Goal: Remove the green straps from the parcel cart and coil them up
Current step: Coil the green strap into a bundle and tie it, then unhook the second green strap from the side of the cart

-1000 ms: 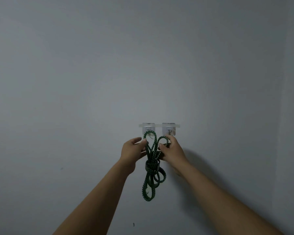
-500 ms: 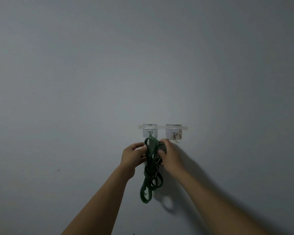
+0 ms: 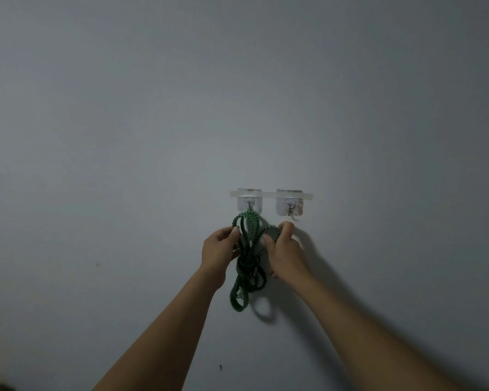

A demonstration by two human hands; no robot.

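Where the green black-flecked elastic straps (image 3: 247, 258) knot together, dim light hides how the loops cross. Just below the two clear adhesive wall hooks (image 3: 270, 202), the left hand (image 3: 219, 249) and right hand (image 3: 284, 252) pinch the bundle's upper loops, arms raised. Behind the hooks, the plain grey wall (image 3: 124, 108) fills the view.

a single head-worn wide-angle camera faces a plain grey wall (image 3: 153, 108) almost straight on, at about arm's length. two forearms reach in from the bottom edge toward the centre. two clear adhesive hooks (image 3: 270, 203) sit just right of and below the frame's middle.
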